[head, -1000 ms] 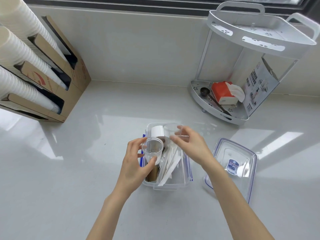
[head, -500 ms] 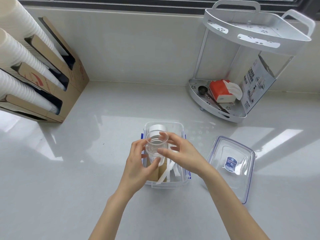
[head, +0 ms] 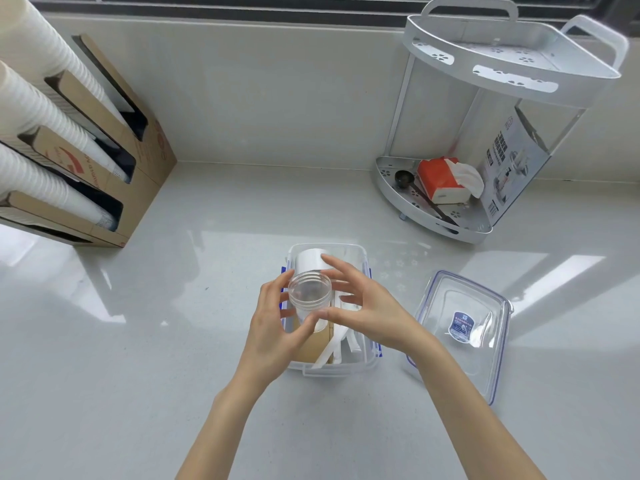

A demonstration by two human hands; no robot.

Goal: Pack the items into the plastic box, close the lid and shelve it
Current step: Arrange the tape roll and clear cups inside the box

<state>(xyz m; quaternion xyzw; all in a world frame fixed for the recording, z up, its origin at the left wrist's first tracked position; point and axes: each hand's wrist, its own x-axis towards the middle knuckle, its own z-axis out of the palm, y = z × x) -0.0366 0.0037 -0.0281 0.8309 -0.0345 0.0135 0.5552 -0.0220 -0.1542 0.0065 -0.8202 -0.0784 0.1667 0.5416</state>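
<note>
A clear plastic box (head: 347,371) stands open on the white counter, straight in front of me. Inside it lie a white roll (head: 309,260), a brown cardboard piece (head: 310,348) and white strips (head: 343,345). My left hand (head: 272,339) grips nested clear plastic cups (head: 309,293) upright just above the box's left half. To the right of the cups is my right hand (head: 375,313), fingers spread and thumb tip by the cups' side. The box's clear lid (head: 464,362), blue-edged with a label, lies upside down on the counter to the right.
A white two-tier corner rack (head: 433,232) stands at the back right, holding an orange tissue pack (head: 438,180), a dark scoop (head: 403,178) and a printed carton (head: 512,168). At the left, a cardboard dispenser (head: 142,188) holds stacks of white paper cups (head: 41,116).
A second ago each hand held a clear cup. The right hand slid its cup into the left one, then let go and spread its fingers. The cups have sunk slightly toward the box.
</note>
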